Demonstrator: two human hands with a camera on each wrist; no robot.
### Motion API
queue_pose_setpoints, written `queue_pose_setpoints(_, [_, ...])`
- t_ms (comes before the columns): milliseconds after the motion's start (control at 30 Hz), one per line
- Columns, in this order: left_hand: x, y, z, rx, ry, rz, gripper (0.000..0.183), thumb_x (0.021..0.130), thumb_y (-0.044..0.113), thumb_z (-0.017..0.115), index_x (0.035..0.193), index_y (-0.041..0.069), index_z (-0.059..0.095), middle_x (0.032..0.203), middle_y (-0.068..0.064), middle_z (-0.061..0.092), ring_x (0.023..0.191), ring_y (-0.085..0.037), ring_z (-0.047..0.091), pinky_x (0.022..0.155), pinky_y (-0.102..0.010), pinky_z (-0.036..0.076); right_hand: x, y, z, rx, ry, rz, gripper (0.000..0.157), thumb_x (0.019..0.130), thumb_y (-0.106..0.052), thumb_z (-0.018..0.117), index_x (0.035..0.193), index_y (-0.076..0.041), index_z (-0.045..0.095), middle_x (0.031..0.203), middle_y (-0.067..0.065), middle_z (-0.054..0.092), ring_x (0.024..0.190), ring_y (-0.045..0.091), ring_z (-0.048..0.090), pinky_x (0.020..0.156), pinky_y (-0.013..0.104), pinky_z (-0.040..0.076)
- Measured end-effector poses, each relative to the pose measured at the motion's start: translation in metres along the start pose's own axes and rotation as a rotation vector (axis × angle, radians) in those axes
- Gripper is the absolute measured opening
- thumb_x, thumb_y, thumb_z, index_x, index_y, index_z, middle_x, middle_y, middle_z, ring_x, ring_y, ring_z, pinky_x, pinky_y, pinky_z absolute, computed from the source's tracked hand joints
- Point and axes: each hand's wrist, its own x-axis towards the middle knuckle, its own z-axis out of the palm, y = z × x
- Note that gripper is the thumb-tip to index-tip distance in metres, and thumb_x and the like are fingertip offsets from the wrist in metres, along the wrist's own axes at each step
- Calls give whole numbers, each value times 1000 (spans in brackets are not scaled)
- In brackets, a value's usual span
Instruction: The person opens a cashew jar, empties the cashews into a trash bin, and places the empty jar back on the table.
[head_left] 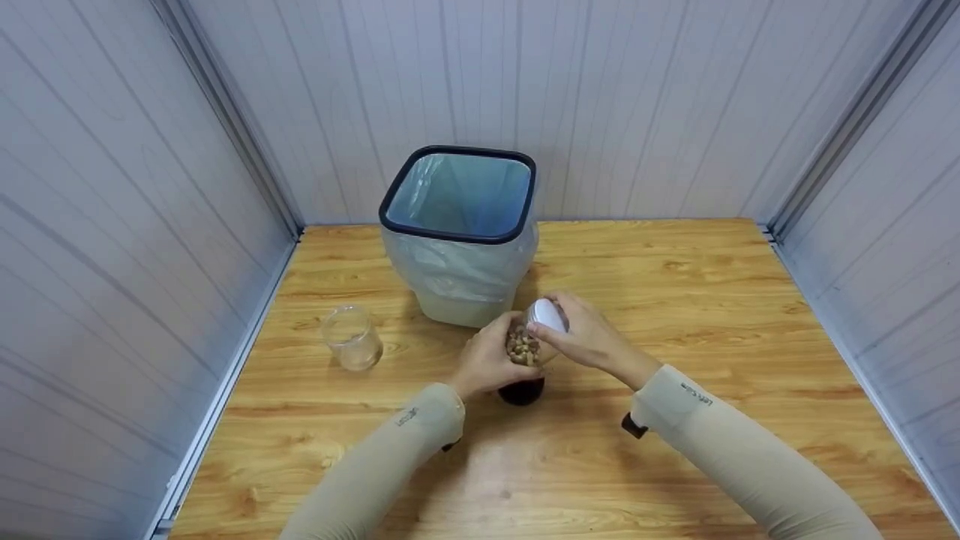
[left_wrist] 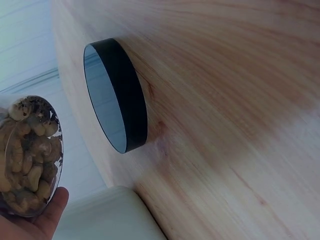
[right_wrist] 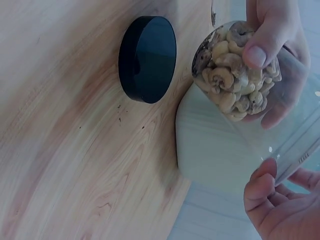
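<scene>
My left hand point(head_left: 486, 361) grips a clear jar point(right_wrist: 295, 117) with cashew nuts point(right_wrist: 235, 75) gathered at its lower end. The jar is tilted, held above the table beside the trash can. My right hand point(head_left: 592, 336) pinches the white lid point(head_left: 548, 316) at the jar's upper end; whether it is loose or fastened, I cannot tell. In the right wrist view, that hand's thumb and fingers point(right_wrist: 262, 190) press the rim there. A shallow round black lid point(right_wrist: 147, 60) lies on the table just below the jar.
Behind my hands stands a trash can with a black rim point(head_left: 457, 238) and a translucent bag lining. A clear drinking glass point(head_left: 352, 339) stands at the left of the wooden table point(head_left: 675, 285). White panel walls point(head_left: 630, 97) enclose the back and sides.
</scene>
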Motion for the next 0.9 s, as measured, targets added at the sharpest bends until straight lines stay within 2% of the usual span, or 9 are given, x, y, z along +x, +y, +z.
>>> queue_pose_setpoints(267, [0,5,-2,12,2,8,88,74,43,99,146,13,60,132,-5,74,115,-22,72,103,-43,60,0,-2,4,-20,61,-26,61,102,-46,69,144,-2,62,134,20,69,112,34,68,86,49,61])
queue_pose_setpoints(433, [0,8,-3,33,0,7,86,72,45,99,143,12,63,126,-5,76,108,-23,73,97,-43,61,-1,-1,5,-31,98,-67,58,101,-44,70,139,0,65,130,20,71,107,33,69,82,47,61])
queue_pose_setpoints(633, [-1,8,-4,63,3,14,88,70,50,98,142,12,64,125,-6,77,108,-24,74,97,-44,61,-3,1,6,-41,124,-110,56,100,-43,71,134,1,66,124,21,72,101,32,70,77,46,62])
queue_pose_setpoints(900, [-1,7,-5,63,-19,10,87,69,47,99,142,14,65,126,-5,77,109,-22,73,98,-41,61,-5,2,7,-62,152,-156,51,98,-41,74,128,1,68,116,20,74,95,32,71,73,46,61])
